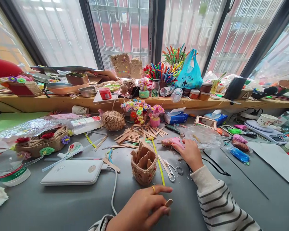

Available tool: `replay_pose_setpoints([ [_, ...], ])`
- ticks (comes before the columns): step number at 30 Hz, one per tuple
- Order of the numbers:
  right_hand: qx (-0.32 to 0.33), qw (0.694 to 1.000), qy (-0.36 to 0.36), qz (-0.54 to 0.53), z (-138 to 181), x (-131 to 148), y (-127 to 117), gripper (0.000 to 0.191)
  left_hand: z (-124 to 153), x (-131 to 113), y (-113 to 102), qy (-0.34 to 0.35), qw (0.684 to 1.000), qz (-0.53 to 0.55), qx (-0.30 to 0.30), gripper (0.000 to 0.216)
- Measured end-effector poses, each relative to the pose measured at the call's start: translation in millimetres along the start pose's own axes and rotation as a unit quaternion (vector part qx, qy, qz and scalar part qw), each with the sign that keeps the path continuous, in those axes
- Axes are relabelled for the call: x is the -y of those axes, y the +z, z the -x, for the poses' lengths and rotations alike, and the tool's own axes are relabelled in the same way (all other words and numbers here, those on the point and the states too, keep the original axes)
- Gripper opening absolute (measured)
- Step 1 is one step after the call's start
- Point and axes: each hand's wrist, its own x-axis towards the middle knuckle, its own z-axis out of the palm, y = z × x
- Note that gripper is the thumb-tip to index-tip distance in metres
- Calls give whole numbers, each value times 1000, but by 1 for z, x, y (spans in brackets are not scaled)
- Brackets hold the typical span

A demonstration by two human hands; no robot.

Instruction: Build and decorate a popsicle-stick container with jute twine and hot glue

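Note:
Between the fingers of my left hand (145, 207), low in the view, is a wooden craft stick (169, 202); only its rounded end shows. A gold ring circles one finger. My right hand (189, 154) reaches farther out, its fingers closed over a pink thing that looks like a hot glue gun (172, 142); the hand partly hides it. Just beyond my left hand stands a small twine-trimmed pot (144, 171) with craft sticks inside. Scissors (171, 169) lie between the pot and my right hand, beside a yellow strip (159, 160).
Loose craft sticks (128, 136) lie behind the pot near a twine ball (113, 120). A white power bank (72, 172) with a cable sits left. Black cord (221, 171) crosses at right, near a scale (266, 131). A crowded shelf (132, 104) runs along the windows.

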Motion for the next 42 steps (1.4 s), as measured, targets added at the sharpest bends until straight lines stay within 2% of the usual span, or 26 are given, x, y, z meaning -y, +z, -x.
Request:
replay_pose_setpoints([
  [2,20,999,2,25,-3,6,2,48,7,-2,-2,8,999,-35,-30,17],
  [4,38,998,2,43,-5,9,3,42,15,-4,-6,27,993,-56,-101,16],
  [8,54,997,5,55,-5,9,7,34,24,-1,-16,73,950,-104,-287,13],
  [10,53,997,11,50,-5,8,8,33,24,3,-21,61,934,-142,-323,12],
  [14,32,999,22,27,-5,9,5,34,18,10,-27,14,926,-190,-325,12],
  [19,-22,999,29,-19,-2,3,-4,34,11,20,-30,-6,927,-206,-314,16],
  [26,-95,991,7,-99,8,-4,-7,38,8,37,-46,23,873,-369,-317,13],
  [30,-146,981,18,-128,11,-5,-13,42,1,46,-63,20,865,-397,-306,16],
  [32,-166,977,30,-134,12,-7,-16,46,-4,50,-70,7,875,-378,-302,18],
  [35,-173,975,42,-136,14,-10,-20,47,-6,51,-75,-3,909,-291,-299,22],
  [37,-168,975,44,-136,16,-11,-23,47,-4,47,-76,8,922,-209,-326,26],
  [40,-167,974,58,-141,21,-9,-29,51,0,37,-70,34,905,-103,-411,25],
  [42,-173,971,74,-149,25,-6,-35,55,1,31,-61,55,898,-43,-435,24],
])
